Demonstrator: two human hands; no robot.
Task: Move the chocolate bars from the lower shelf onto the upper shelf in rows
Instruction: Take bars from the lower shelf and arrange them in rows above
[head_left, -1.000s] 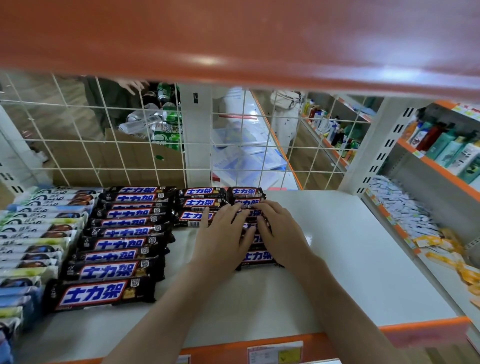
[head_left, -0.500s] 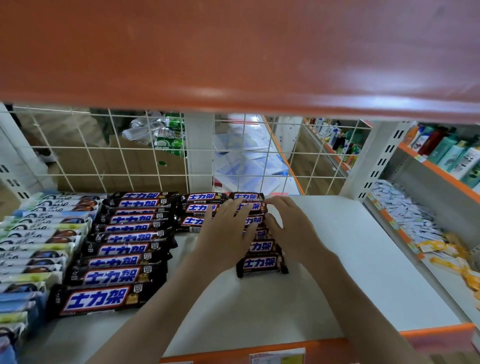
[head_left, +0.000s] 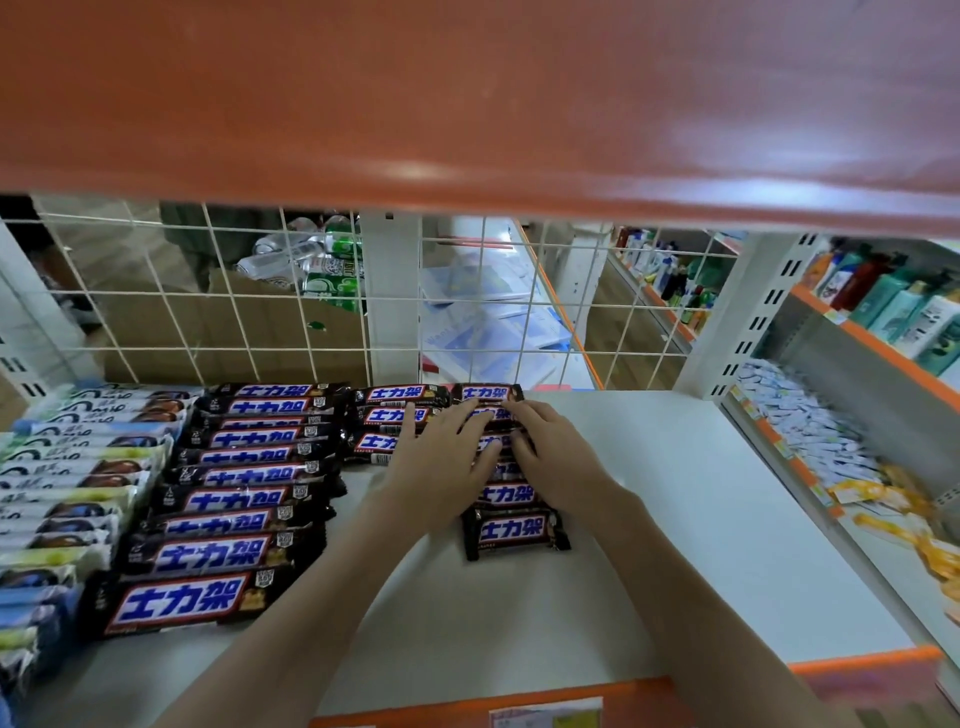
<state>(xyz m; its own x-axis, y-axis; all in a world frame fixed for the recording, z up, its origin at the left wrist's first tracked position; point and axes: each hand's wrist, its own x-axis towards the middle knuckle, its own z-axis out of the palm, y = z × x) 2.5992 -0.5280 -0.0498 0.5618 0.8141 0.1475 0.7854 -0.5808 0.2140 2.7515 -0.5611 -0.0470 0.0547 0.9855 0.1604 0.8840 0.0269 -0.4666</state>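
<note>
Pale-wrapped bars (head_left: 67, 467) stacked at 9 o'clock on the white shelf (head_left: 675, 519). Long row of chocolate bars (head_left: 234, 499) next, then three more behind. Left hand (head_left: 441, 462) spread flat, fingers straight, pressing the third row (head_left: 511, 499) from its 9 o'clock side. Right hand (head_left: 558, 460) likewise flat, fingers extended, at that row's 3 o'clock. Nearest bar lying just at 6 o'clock of both hands.

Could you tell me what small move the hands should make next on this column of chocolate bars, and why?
Probably slide both hands back toward the shelf's front edge, squaring the nearer bars. The left hand and right hand lie flat on the column's far part, while its nearest bars sit slightly skewed.
</note>
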